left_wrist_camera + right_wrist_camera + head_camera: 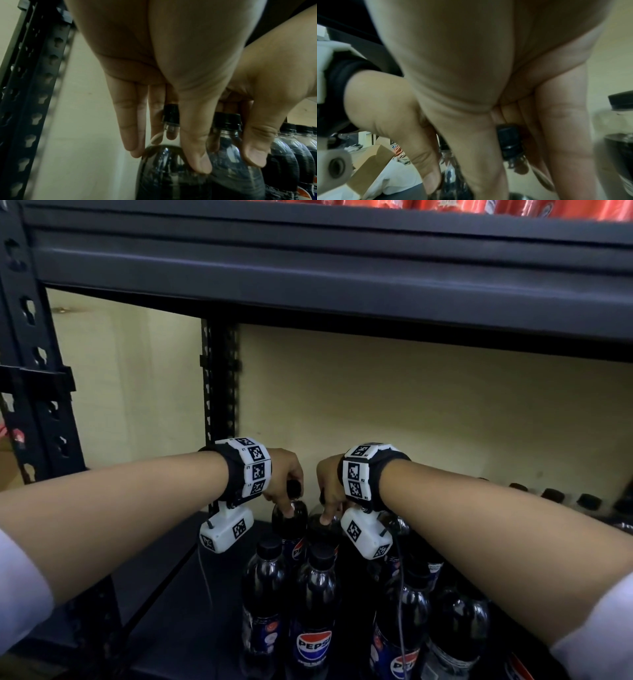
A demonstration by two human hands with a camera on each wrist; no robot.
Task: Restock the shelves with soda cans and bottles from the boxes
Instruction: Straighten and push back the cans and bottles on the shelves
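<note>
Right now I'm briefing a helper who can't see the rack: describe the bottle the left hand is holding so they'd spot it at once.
Find the black metal shelf with the cluster of dark Pepsi bottles. At the cluster's back left stands the bottle whose neck the left hand grips from above. Unlike its neighbours, it has bare shelf to its left, and its black cap sits between the fingers.

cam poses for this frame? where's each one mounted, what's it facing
Head: on the person's head, looking forward and down into the shelf; both forearms, left hand and right hand show.
Left wrist: looks along the left hand's fingers at bottle caps.
Right wrist: looks along the right hand at one cap.
Shared: each wrist view shows the other hand too.
</note>
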